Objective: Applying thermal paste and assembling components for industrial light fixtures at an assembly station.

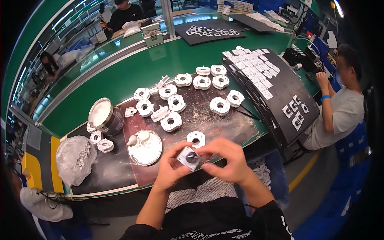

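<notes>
Now both hands, left hand [170, 166], right hand [228, 160], gripping 1 small white square part [188, 157].

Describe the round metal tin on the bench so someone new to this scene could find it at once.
Start at the dark brown mat on the green bench, covered in white ring-shaped parts. At the mat's left edge stands the tin, tilted, its pale lid facing up. Unlike the flat metal dish nearer the hands, it has tall dark sides.

Bright, even overhead light fills the scene, glaring off the green bench [132, 68] beyond the hands. Shadows are soft. Fisheye bending curves the edges into black corners; far details blur.
</notes>
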